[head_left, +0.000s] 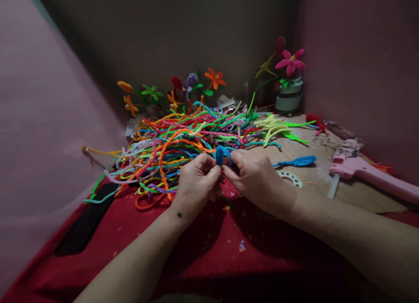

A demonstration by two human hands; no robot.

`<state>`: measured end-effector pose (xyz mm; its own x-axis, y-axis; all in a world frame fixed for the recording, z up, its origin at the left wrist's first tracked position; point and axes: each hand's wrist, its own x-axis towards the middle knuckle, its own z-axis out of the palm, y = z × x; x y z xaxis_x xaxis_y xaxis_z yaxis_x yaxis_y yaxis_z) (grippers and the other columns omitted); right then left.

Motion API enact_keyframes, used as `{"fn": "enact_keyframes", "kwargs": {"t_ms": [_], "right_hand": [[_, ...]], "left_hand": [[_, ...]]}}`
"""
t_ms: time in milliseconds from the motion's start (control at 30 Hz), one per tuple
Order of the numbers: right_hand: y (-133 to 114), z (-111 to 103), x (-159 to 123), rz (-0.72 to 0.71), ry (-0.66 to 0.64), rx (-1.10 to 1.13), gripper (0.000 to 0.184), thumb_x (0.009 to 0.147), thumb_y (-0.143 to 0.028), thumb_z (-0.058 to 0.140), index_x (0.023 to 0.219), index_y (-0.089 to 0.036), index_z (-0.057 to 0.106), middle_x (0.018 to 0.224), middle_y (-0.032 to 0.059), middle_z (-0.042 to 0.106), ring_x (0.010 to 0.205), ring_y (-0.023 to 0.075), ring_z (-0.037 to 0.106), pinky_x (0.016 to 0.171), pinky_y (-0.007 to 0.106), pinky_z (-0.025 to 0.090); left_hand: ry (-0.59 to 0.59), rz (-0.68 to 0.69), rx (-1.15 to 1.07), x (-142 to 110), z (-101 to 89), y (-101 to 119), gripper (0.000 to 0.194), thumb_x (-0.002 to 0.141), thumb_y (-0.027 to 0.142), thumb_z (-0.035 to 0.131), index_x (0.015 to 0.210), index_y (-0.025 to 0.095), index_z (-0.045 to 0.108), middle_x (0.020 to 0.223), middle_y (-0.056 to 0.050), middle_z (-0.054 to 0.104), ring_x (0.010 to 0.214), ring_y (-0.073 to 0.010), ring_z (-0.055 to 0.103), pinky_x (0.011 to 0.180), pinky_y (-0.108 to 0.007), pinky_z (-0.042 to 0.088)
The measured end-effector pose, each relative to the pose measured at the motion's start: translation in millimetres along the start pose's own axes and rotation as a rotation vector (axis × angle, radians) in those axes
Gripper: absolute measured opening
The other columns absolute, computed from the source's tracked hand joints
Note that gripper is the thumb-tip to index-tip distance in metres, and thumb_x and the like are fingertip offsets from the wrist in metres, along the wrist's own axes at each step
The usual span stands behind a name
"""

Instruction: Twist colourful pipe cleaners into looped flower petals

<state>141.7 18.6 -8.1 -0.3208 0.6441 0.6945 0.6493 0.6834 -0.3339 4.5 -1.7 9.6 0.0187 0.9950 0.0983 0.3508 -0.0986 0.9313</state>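
Observation:
Both my hands meet over the front of the table, pinching a blue pipe cleaner (220, 155) bent into small loops. My left hand (198, 176) has its thumb and fingers closed at the left side of the piece. From the other side my right hand (252, 174) grips it, fingertips partly hidden behind the loops. Just behind them lies a big heap of colourful pipe cleaners (183, 137). To the right of my right hand rests another blue pipe cleaner piece (299, 161), shaped like a leaf with a stem.
A pink glue gun (366, 170) lies at the right on a brown board (317, 194), near a pale ring-shaped piece (290, 179). Pipe cleaner flowers (216, 78) stand at the back, one in a greenish pot (288, 98). A black strip (87, 224) lies left on the red cloth (255, 255).

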Motion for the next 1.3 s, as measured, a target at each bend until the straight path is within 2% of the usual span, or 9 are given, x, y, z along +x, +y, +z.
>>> {"fn": "enact_keyframes", "kwargs": {"t_ms": [200,400,633,733,933,1067,1200,1300], "right_hand": [[1.9,3.3,0.4,0.016,0.052,0.058,0.011,0.075,-0.012,0.055,0.064,-0.012,0.058,0.058,0.0032,0.058,0.054,0.0117,0.05,0.054,0.023,0.034],[0.6,0.8,2.3,0.1,0.061,0.2,0.01,0.072,-0.009,0.059,0.062,-0.013,0.058,0.051,-0.0011,0.055,0.046,0.0081,0.047,0.05,0.02,0.033],[0.2,2.6,0.2,-0.008,0.133,0.181,0.016,0.075,-0.011,0.058,0.06,-0.013,0.055,0.058,0.0017,0.058,0.051,0.0089,0.048,0.053,0.021,0.035],[0.8,1.5,1.5,0.039,0.098,0.212,0.012,0.074,-0.011,0.059,0.062,-0.012,0.058,0.058,0.0017,0.058,0.053,0.0093,0.049,0.054,0.021,0.035],[-4.3,-9.1,5.1,0.172,-0.092,0.436,0.015,0.079,-0.022,0.056,0.067,-0.013,0.059,0.056,-0.0006,0.053,0.051,0.0085,0.044,0.051,0.022,0.032],[-5.9,-10.2,5.0,0.185,-0.067,0.401,0.019,0.078,-0.013,0.051,0.059,-0.014,0.052,0.053,-0.0024,0.047,0.05,0.0072,0.04,0.05,0.021,0.03],[-4.0,-7.1,4.7,0.162,-0.035,0.386,0.025,0.076,-0.01,0.051,0.053,-0.015,0.042,0.051,-0.0042,0.042,0.048,0.0057,0.036,0.049,0.021,0.028],[-2.4,-5.9,4.8,0.204,-0.057,0.413,0.022,0.079,-0.012,0.048,0.057,-0.015,0.047,0.051,-0.0042,0.043,0.047,0.0058,0.038,0.049,0.02,0.028]], "left_hand": [[0.077,0.067,0.091,1.6,2.9,-7.3,0.01,0.072,0.022,0.055,0.066,0.02,0.047,0.041,0.007,0.053,0.031,-0.0107,0.049,0.028,-0.019,0.039],[0.094,0.108,0.111,1.6,0.5,-10.5,0.007,0.072,0.019,0.054,0.067,0.02,0.048,0.043,0.006,0.056,0.033,-0.0116,0.053,0.03,-0.019,0.042],[0.085,0.177,0.128,-0.9,1.2,-10.1,0.011,0.074,0.021,0.053,0.065,0.019,0.047,0.046,0.005,0.057,0.036,-0.0117,0.056,0.033,-0.019,0.043],[0.066,0.17,0.112,-1.1,2.1,-10.6,0.009,0.074,0.019,0.053,0.066,0.019,0.049,0.046,0.005,0.058,0.037,-0.0117,0.056,0.034,-0.019,0.044],[0.094,0.124,-0.006,2.0,-2.3,-6.7,0.009,0.072,0.021,0.057,0.068,0.018,0.05,0.046,0.005,0.057,0.038,-0.0132,0.058,0.035,-0.021,0.046],[0.109,0.111,-0.022,2.2,-3.2,-3.6,0.009,0.072,0.021,0.058,0.068,0.016,0.052,0.049,0.003,0.059,0.042,-0.0133,0.06,0.038,-0.02,0.048],[0.043,0.092,-0.089,1.0,-0.3,-4.1,0.009,0.074,0.021,0.058,0.075,0.016,0.052,0.05,0.004,0.058,0.042,-0.0125,0.059,0.042,-0.022,0.05],[0.042,0.059,-0.232,2.2,-0.5,-3.2,0.023,0.072,0.019,0.061,0.09,0.017,0.047,0.055,0.005,0.06,0.041,-0.0133,0.059,0.04,-0.024,0.051]]}}
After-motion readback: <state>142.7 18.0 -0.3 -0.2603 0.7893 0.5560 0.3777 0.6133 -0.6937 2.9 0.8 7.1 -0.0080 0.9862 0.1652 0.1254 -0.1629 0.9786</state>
